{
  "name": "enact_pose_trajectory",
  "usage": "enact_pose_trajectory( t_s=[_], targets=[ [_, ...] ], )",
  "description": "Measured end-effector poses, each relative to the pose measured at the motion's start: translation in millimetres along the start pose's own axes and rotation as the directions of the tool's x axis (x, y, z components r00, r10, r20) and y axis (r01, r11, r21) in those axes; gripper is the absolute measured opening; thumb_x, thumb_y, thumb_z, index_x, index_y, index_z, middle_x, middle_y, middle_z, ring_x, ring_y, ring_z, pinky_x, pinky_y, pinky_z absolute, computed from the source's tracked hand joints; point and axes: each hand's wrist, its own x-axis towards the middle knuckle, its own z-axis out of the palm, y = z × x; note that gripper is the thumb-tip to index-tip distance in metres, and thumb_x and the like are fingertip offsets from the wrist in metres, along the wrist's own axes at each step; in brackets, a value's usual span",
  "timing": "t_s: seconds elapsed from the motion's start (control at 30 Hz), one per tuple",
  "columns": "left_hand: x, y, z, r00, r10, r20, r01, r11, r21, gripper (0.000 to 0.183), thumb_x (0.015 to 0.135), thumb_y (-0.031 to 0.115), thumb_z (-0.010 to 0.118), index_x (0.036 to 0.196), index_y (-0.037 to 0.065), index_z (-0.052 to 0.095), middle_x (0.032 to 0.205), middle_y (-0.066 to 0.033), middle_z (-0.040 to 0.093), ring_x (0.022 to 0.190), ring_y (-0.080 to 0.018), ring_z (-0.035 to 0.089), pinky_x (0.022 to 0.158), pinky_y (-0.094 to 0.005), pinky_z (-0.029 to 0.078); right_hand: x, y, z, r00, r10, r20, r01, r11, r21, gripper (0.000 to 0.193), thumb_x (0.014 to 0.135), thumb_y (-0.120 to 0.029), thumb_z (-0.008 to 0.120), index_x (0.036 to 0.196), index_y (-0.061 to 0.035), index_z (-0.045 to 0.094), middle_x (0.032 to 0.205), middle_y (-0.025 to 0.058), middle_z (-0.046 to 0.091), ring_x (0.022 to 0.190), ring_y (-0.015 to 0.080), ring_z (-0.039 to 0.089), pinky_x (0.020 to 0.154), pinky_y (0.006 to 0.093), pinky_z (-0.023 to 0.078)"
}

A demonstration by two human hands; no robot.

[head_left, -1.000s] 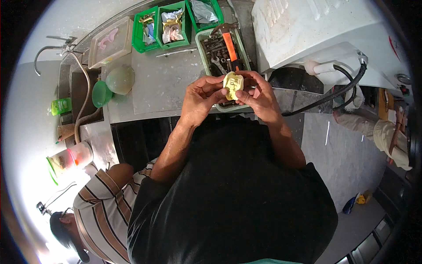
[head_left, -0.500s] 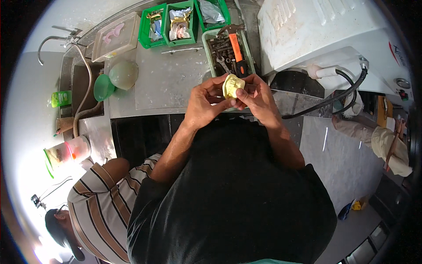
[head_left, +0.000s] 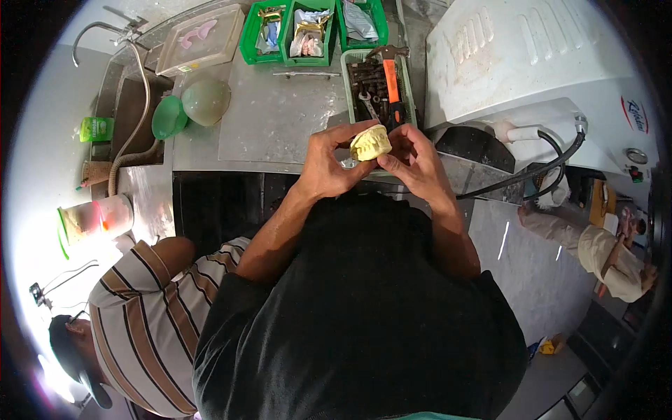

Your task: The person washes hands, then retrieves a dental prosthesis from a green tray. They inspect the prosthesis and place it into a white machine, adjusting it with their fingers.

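Note:
Between my two hands is a pale yellow plaster dental cast [head_left: 370, 143], with a row of tooth-shaped bumps along it. My left hand [head_left: 332, 162] grips it from the left, fingers behind and thumb below. On the other side my right hand [head_left: 420, 166] has its thumb against the cast's lower right edge and its fingers curled behind. Just beyond the hands, a pale green basket [head_left: 348, 87] of metal tools holds a claw hammer [head_left: 391, 80] with an orange and black handle and a wrench [head_left: 369, 106].
Three green bins [head_left: 285, 49] line the counter's back, near a lidded clear box [head_left: 198, 43]. Two rubber bowls [head_left: 170, 117] sit by the sink [head_left: 129, 115]. A white machine [head_left: 518, 63] with a black hose [head_left: 514, 178] stands right. A person in stripes [head_left: 150, 315] is at left.
The dental cast has been turned, so its toothed side now shows where its rounded base did. My right hand has eased slightly off it. The whole view has shifted a little.

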Motion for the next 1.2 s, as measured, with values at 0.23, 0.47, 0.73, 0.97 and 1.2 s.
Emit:
enact_pose_trajectory(
  t_s=[0.23, 0.47, 0.73, 0.97, 1.2],
  targets=[
    [-0.1, 6.6, -7.5, 0.978, 0.179, 0.108, -0.19, 0.977, 0.097, 0.062, 0.072, -0.003, 0.083, 0.133, 0.0, 0.068, 0.118, -0.0118, 0.066, 0.111, -0.0243, 0.068, 0.097, -0.0367, 0.054, -0.6, -5.4, -6.3, 0.932, -0.349, 0.094, 0.361, 0.891, -0.276, 0.069, 0.087, -0.015, 0.087, 0.144, -0.0009, 0.052, 0.13, 0.0091, 0.063, 0.115, 0.0169, 0.064, 0.102, 0.0339, 0.054],
    [-6.4, -5.5, -8.1, 0.987, 0.159, -0.019, -0.159, 0.987, -0.003, 0.06, 0.073, 0.003, 0.085, 0.131, 0.002, 0.07, 0.121, -0.0128, 0.07, 0.112, -0.0229, 0.067, 0.099, -0.0366, 0.052, 0.4, 3.9, 8.8, 0.977, -0.212, -0.002, 0.211, 0.973, 0.09, 0.063, 0.089, -0.012, 0.084, 0.142, 0.0012, 0.052, 0.132, 0.0113, 0.065, 0.121, 0.0193, 0.064, 0.106, 0.0358, 0.054],
    [-15.2, -8.6, -15.9, 0.995, 0.067, -0.075, -0.07, 0.997, -0.041, 0.058, 0.078, 0.009, 0.087, 0.132, 0.001, 0.069, 0.119, -0.0111, 0.072, 0.112, -0.0203, 0.067, 0.101, -0.0359, 0.051, 10.2, -5.0, 18.9, 0.988, -0.15, 0.022, 0.145, 0.976, 0.16, 0.06, 0.086, -0.014, 0.087, 0.135, -0.0012, 0.055, 0.125, 0.0099, 0.067, 0.116, 0.019, 0.067, 0.101, 0.0358, 0.057],
    [-15.9, -11.8, -19.5, 0.992, 0.083, -0.1, -0.088, 0.995, -0.047, 0.056, 0.079, 0.015, 0.084, 0.132, 0.004, 0.07, 0.108, -0.0122, 0.072, 0.098, -0.0222, 0.068, 0.087, -0.0348, 0.054, 15.5, 1.5, 24.0, 0.991, -0.132, 0.027, 0.127, 0.98, 0.154, 0.059, 0.087, -0.011, 0.086, 0.136, -0.0028, 0.055, 0.124, 0.0086, 0.067, 0.115, 0.0185, 0.067, 0.101, 0.0363, 0.057],
    [-15.4, -10.8, -23.7, 1.0, -0.001, -0.029, 0.0, 1.0, -0.02, 0.054, 0.084, 0.015, 0.085, 0.134, 0.003, 0.068, 0.117, -0.0113, 0.072, 0.108, -0.0199, 0.068, 0.095, -0.0358, 0.055, 13.5, 2.5, 25.7, 0.996, -0.087, 0.028, 0.082, 0.983, 0.162, 0.057, 0.089, -0.009, 0.083, 0.138, -0.0033, 0.054, 0.125, 0.0084, 0.068, 0.115, 0.0183, 0.066, 0.101, 0.0351, 0.056]
  ],
)
